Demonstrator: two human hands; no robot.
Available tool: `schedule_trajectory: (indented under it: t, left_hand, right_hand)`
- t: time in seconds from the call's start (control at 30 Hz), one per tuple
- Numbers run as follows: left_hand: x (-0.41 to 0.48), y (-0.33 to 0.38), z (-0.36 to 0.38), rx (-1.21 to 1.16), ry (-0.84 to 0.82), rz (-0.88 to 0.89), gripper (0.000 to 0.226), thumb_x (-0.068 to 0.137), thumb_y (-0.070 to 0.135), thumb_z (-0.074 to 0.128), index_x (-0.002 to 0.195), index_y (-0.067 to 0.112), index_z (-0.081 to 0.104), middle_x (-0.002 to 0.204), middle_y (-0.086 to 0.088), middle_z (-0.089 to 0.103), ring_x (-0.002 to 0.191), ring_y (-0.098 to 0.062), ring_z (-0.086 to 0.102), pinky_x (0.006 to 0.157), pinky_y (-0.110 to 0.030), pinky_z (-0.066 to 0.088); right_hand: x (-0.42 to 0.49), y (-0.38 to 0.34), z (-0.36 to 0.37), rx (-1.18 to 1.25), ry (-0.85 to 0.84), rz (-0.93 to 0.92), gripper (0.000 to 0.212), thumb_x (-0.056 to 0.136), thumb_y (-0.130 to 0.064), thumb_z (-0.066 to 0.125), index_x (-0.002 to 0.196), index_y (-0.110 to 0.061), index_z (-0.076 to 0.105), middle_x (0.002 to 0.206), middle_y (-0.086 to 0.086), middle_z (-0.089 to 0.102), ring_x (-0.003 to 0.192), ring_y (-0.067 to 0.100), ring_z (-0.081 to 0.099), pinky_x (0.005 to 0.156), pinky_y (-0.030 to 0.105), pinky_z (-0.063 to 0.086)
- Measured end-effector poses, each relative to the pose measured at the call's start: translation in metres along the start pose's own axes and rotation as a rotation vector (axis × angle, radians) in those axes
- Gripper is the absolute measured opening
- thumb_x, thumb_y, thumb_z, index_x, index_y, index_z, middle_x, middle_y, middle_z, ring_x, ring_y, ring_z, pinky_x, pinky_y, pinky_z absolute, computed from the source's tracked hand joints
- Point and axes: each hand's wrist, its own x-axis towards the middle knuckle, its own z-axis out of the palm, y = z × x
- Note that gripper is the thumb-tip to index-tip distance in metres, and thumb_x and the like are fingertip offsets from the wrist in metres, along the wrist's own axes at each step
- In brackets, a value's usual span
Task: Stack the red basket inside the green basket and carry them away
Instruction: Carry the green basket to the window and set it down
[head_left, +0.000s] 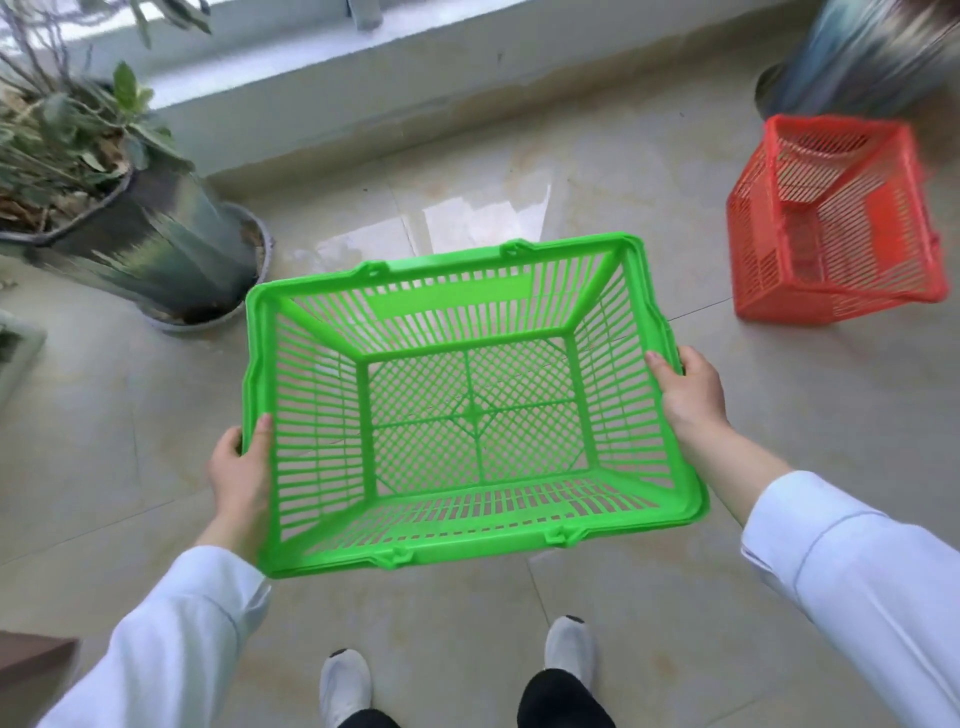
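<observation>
A green slatted plastic basket (644, 291) is held level above the tiled floor in the middle of the view, open side up and empty. My left hand (241, 467) grips its left rim, thumb over the edge. My right hand (688, 395) grips the right rim in the same way. The red basket (831, 223) of the same shape stands on the floor at the far right, apart from the green one and empty.
A large potted plant (150, 244) on a saucer stands at the left. Along the back runs a pale window ledge (332, 88). A blurred blue-grey pot (857, 57) sits behind the red basket. My white shoes (345, 686) are below the basket.
</observation>
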Motion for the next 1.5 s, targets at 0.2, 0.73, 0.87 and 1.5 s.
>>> schedule_trajectory:
  t: [0.2, 0.73, 0.87, 1.5]
  left_hand:
    - [-0.006, 0.059, 0.073, -0.022, -0.018, 0.017, 0.025, 0.093, 0.033, 0.051, 0.088, 0.009, 0.055, 0.086, -0.014, 0.058, 0.084, -0.021, 0.052, 0.073, -0.035, 0.044]
    - [0.125, 0.182, 0.173, -0.048, 0.012, -0.018, 0.030, 0.091, 0.036, 0.054, 0.089, 0.006, 0.057, 0.082, -0.010, 0.056, 0.082, -0.020, 0.051, 0.072, -0.035, 0.041]
    - [0.152, 0.217, 0.198, -0.057, 0.017, -0.041, 0.022, 0.091, 0.034, 0.054, 0.075, 0.019, 0.052, 0.074, 0.002, 0.055, 0.082, -0.020, 0.053, 0.076, -0.034, 0.043]
    - [0.317, 0.388, 0.316, -0.020, 0.208, -0.037, 0.025, 0.091, 0.035, 0.054, 0.093, 0.009, 0.057, 0.085, -0.011, 0.057, 0.080, -0.020, 0.052, 0.069, -0.029, 0.042]
  right_hand:
    - [0.068, -0.020, -0.058, -0.029, 0.040, -0.033, 0.031, 0.092, -0.029, 0.054, 0.103, -0.001, 0.061, 0.103, 0.023, 0.067, 0.097, 0.036, 0.062, 0.076, 0.039, 0.044]
    - [0.245, -0.122, -0.017, 0.015, -0.003, 0.002, 0.035, 0.094, -0.027, 0.053, 0.114, 0.001, 0.058, 0.114, 0.021, 0.064, 0.109, 0.037, 0.058, 0.088, 0.041, 0.044]
    - [0.294, -0.147, -0.008, 0.008, -0.009, 0.015, 0.034, 0.093, -0.030, 0.052, 0.111, -0.001, 0.059, 0.112, 0.024, 0.065, 0.106, 0.040, 0.060, 0.090, 0.047, 0.046]
    - [0.556, -0.330, 0.044, -0.075, -0.126, -0.053, 0.021, 0.092, -0.033, 0.053, 0.092, -0.013, 0.057, 0.083, 0.012, 0.057, 0.077, 0.023, 0.049, 0.065, 0.033, 0.033]
